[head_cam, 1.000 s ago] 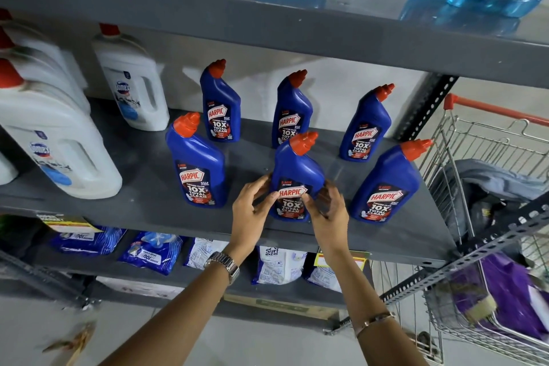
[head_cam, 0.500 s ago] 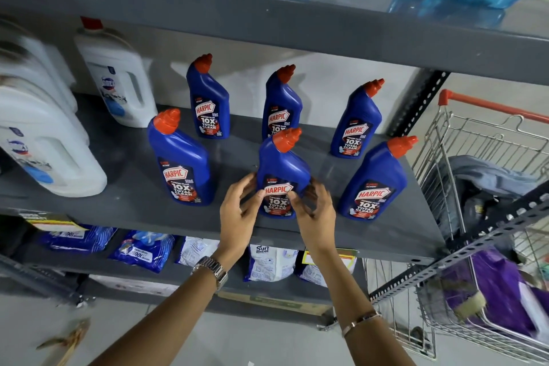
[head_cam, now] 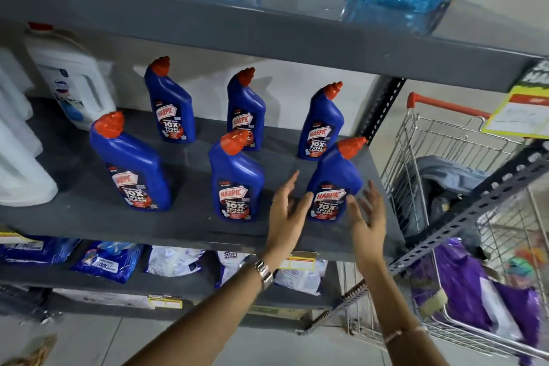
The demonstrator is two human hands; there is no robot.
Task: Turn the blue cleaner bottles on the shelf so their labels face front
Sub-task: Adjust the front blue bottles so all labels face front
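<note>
A grey metal shelf [head_cam: 190,226] is seen carrying six blue plastic cleaner bottles with orange caps, set in two rows of three, with large white plastic jugs [head_cam: 74,89] standing at its left end and a wire shopping trolley with an orange handle [head_cam: 445,163] parked beside its right end. In the back row, the left [head_cam: 172,107], middle [head_cam: 245,110] and right [head_cam: 322,124] bottles are all shown with their labels turned towards the front. In the front row, the left bottle [head_cam: 133,166] and the middle bottle [head_cam: 236,181] are likewise label-forward. The front right bottle [head_cam: 334,184] is flanked by both hands: the left hand [head_cam: 289,214] is held open with fingers spread just beside its left side, and the right hand [head_cam: 367,217] is held open just beside its right side; contact with the bottle cannot be confirmed, and nothing is clasped. Its label also reads forward, though the bottle is angled slightly. The task is judged nearly complete, with only a small squaring of this last bottle possibly left.
</note>
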